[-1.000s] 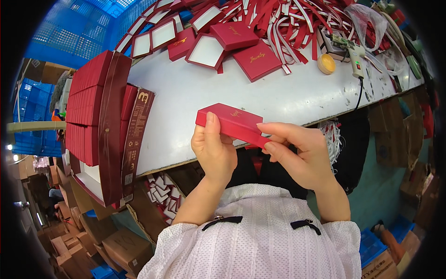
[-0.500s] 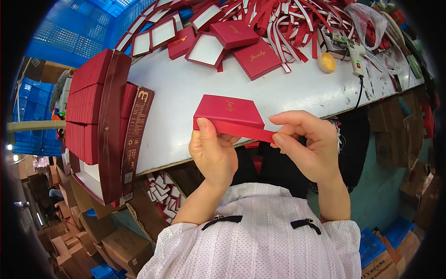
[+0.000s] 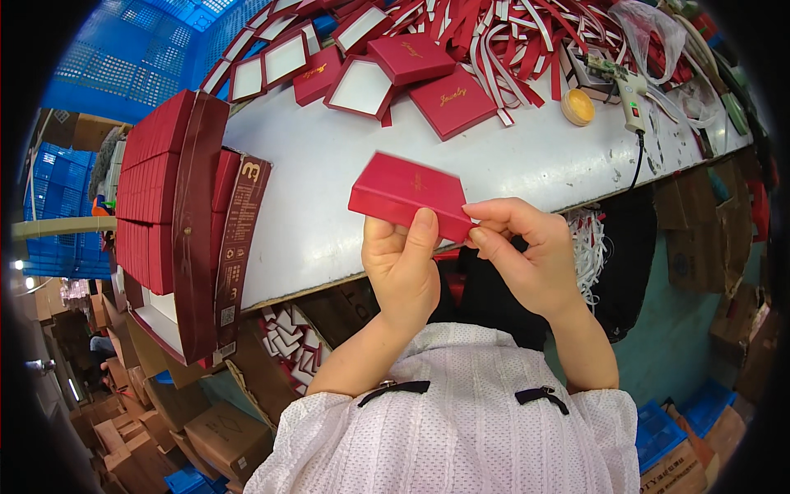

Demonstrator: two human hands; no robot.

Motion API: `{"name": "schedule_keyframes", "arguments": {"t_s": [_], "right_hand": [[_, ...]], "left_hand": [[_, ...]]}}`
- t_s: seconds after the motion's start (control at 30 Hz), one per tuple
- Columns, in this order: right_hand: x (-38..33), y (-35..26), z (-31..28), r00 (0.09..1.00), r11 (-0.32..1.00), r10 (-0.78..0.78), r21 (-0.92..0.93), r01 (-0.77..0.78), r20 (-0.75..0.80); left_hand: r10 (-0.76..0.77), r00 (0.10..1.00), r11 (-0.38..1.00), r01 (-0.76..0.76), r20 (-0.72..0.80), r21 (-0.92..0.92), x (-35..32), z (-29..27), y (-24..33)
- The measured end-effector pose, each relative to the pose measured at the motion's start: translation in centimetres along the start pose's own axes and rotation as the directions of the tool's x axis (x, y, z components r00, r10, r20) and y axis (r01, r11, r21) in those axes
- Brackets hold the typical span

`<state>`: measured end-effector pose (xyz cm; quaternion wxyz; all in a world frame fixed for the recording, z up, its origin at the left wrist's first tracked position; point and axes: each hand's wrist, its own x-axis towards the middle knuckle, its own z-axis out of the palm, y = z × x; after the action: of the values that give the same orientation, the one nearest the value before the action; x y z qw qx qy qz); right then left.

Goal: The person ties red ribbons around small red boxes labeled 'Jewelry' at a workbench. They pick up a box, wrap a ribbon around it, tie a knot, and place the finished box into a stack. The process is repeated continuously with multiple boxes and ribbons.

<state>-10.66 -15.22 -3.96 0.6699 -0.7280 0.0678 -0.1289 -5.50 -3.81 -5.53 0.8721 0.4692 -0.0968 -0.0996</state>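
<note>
Holding the red box (image 3: 410, 188) steady seems best: the left hand (image 3: 403, 265) grips its near side, and the right hand (image 3: 528, 257) pinches its right corner, near the white table (image 3: 317, 160). Soft fingers should stop dents.

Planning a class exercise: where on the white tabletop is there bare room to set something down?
The tabletop is bare between the dark-red carton and the held box, and between that box and the yellow container. Its far side is crowded with red boxes and ribbons.
</note>
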Motion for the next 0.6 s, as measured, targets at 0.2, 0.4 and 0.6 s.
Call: {"name": "schedule_keyframes", "arguments": {"t_s": [0.2,0.4,0.6], "right_hand": [[-0.4,-1.5,-0.1,0.995,0.991,0.098,0.091,-0.098,0.004],[0.1,-0.7,-0.6,0.995,0.991,0.103,0.087,-0.104,0.011],[0.8,-0.4,-1.1,0.961,0.838,-0.212,-0.473,0.272,0.177]], "left_hand": [[-0.051,0.999,0.998,0.051,0.004,-0.042,0.7,-0.3,0.3],[-0.075,0.997,0.992,0.077,0.024,-0.096,0.6,0.4,0.9],[0.309,0.949,0.943,-0.314,0.057,0.115,-0.2,-1.0,-1.4]]}}
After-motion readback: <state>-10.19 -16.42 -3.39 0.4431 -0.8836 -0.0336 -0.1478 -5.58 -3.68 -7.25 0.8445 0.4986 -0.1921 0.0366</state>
